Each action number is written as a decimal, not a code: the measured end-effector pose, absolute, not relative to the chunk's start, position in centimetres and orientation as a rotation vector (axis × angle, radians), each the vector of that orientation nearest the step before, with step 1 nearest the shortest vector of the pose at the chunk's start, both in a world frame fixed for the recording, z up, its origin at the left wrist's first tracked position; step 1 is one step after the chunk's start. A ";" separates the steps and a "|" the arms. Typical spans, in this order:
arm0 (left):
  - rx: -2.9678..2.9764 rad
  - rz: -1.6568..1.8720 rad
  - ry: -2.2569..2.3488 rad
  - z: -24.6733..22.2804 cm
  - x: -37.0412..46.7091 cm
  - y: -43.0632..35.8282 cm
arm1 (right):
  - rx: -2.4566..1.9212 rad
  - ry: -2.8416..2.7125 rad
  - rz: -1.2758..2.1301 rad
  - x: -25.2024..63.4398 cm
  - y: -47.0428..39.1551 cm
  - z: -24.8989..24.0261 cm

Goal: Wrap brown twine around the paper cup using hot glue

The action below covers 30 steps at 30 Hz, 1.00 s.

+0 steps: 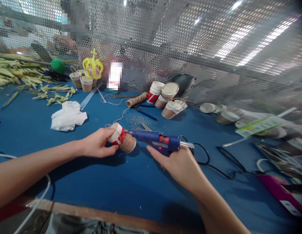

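My left hand (100, 143) grips a red and white paper cup (118, 135) by its rim end. The cup lies tilted, its lower part wrapped in brown twine (127, 143). In my right hand (178, 162) is a blue glue gun (153, 139) with a small red light lit; its nozzle points left and meets the cup at the edge of the twine. Whether the tip touches the cup is too small to tell. A strand of twine runs from the cup up to a twine roll (137, 99) behind it. My right fingers are partly hidden by the gun.
Behind stand stacked cups (155, 91), twine-wrapped cups (171, 109) and a yellow crown (92, 66). Scissors (146, 126) lie behind the gun. Crumpled white tissue (68, 116) is at left, a black cable (214, 165) and purple box (280, 191) at right. A perforated metal screen (141, 48) closes the back.
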<state>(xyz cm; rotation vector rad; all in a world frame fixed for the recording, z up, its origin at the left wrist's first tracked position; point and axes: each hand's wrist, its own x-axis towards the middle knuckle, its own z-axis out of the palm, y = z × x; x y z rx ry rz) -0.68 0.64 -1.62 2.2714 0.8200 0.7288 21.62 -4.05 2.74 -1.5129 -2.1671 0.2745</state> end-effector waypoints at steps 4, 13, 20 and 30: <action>2.301 0.756 0.794 -1.7 -0.7 0.6 | -1.578 -2.064 0.361 21.3 -3.9 2.6; 2.206 0.685 0.849 -1.7 -0.8 0.7 | -1.574 -2.090 0.367 21.4 -4.4 2.8; 2.146 0.712 0.818 -1.6 -0.8 0.8 | -1.501 -2.169 0.256 22.0 -4.9 1.9; 2.236 0.751 0.683 -1.6 -0.9 1.1 | -1.545 -2.138 0.296 20.8 -5.6 1.6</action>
